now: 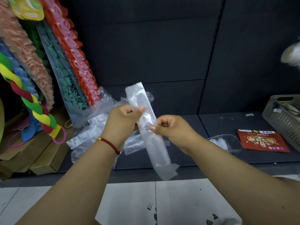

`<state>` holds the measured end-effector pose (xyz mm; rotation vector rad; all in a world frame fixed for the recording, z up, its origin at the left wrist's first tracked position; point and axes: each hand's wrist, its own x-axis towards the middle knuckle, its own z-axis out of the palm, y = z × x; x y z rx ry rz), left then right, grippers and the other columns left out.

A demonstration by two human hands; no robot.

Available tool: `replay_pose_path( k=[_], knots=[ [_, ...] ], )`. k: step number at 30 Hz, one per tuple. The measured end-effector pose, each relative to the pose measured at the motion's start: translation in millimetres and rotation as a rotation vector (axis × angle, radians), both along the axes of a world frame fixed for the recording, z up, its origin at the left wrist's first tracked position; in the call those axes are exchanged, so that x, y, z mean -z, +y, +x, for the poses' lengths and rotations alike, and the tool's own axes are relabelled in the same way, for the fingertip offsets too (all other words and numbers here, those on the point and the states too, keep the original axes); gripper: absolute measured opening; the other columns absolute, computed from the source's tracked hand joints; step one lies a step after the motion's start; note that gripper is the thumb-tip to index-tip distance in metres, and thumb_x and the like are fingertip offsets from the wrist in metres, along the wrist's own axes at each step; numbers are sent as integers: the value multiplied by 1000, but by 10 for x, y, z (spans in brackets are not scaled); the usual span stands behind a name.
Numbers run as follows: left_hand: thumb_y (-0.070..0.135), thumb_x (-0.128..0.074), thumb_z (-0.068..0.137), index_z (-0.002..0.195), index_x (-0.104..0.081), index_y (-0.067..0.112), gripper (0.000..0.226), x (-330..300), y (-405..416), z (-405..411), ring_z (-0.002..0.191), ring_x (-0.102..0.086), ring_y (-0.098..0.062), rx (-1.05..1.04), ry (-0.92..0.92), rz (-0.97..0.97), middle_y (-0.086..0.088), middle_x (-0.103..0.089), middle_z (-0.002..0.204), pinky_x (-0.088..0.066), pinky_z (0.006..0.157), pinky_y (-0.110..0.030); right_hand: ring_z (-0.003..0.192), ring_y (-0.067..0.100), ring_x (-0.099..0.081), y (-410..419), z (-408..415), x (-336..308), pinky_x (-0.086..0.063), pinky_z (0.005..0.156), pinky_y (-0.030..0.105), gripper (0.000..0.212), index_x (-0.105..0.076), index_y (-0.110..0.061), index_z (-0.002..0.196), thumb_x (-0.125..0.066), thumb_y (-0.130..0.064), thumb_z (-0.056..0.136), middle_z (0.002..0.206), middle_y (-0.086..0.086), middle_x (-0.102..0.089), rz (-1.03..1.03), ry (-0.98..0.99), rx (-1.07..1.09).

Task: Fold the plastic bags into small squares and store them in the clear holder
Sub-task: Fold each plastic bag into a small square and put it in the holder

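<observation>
Dark shelf (186,124) carries loose bags (90,132) left of centre, clear holder (222,142) lower right. Mid-frame: plastic bag (146,120), folded into a long strip, pinched by left hand (123,119) and right hand (172,127), fingers clenched on it. Step: narrowing done; next likely folding lengthwise into a square.

Translucent whitish bag strip (146,125); red packet (263,141) with gold print; basket (283,117) perhaps grey-green.

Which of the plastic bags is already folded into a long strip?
The plastic bag held up between the left hand and right hand. The other loose bags lie crumpled on the shelf behind it.
</observation>
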<state>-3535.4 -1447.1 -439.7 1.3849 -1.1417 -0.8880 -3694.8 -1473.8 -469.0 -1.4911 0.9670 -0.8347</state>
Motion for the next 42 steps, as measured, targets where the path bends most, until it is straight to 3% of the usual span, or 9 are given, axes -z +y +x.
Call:
replay_pose_path(
  k=[6,8,12,18,20,23,26,31,42],
  knots=[
    [26,-69,87,92,-71,1,26,97,56,-133,79,-66,-20,151,163,241,-10,-74,85,-52,85,-34,65,9,-61,-54,-41,-26,-51,65,22,16,-65,-7,75,-68,-13,90,66,-1,-66,12,-94,134],
    [20,-70,87,88,-71,0,20,136,34,-148,82,-62,-23,67,159,238,-16,-73,88,-50,90,-39,70,12,-62,-65,-45,-5,-56,70,28,19,-65,-1,81,-67,-17,91,73,11,-69,21,-66,145],
    [23,-72,86,101,-70,-2,29,147,4,-144,84,-61,-21,24,202,284,-12,-71,90,-50,90,-36,76,23,-58,-58,-35,4,-54,88,45,29,-63,7,85,-66,-21,91,94,30,-66,5,-15,172],
    [23,-71,87,83,-71,12,12,136,40,-192,85,-63,-16,8,270,248,0,-70,82,-51,85,-30,74,24,-55,-69,-46,-24,-50,74,40,28,-66,2,82,-62,-23,95,81,23,-65,28,-43,207],
    [32,-66,90,85,-71,16,17,95,46,-219,102,-61,-12,-28,194,158,11,-70,96,-44,81,-20,72,24,-52,-82,-67,-72,-45,72,37,29,-66,-2,78,-60,-24,96,77,17,-61,36,-46,195],
    [53,-41,98,93,-74,20,47,58,73,-187,141,-27,-2,-45,-96,-83,29,-44,137,-24,107,-16,64,16,-56,-109,-151,-166,-48,71,28,27,-64,-6,76,-57,-21,97,69,5,-64,59,-41,138],
    [64,-20,95,79,-73,32,63,82,97,-144,139,-22,12,92,-238,-257,28,-50,138,-6,120,-27,65,14,-59,-110,-221,-232,-49,71,27,26,-65,-9,76,-54,-18,99,67,1,-66,107,-60,73],
    [69,-21,89,100,-77,20,75,165,63,-108,118,-58,-2,160,-110,-162,10,-72,113,-30,116,-43,73,19,-61,-127,-260,-265,-51,79,33,22,-67,-6,84,-58,-22,97,75,5,-69,145,-127,77],
    [54,-18,101,124,-60,-5,76,79,68,-207,114,-65,-28,293,455,36,-20,-68,119,-48,102,-46,84,24,-64,-167,-254,-196,-52,94,42,13,-67,-9,77,-69,-15,87,84,9,-73,121,-126,112]
  ],
)
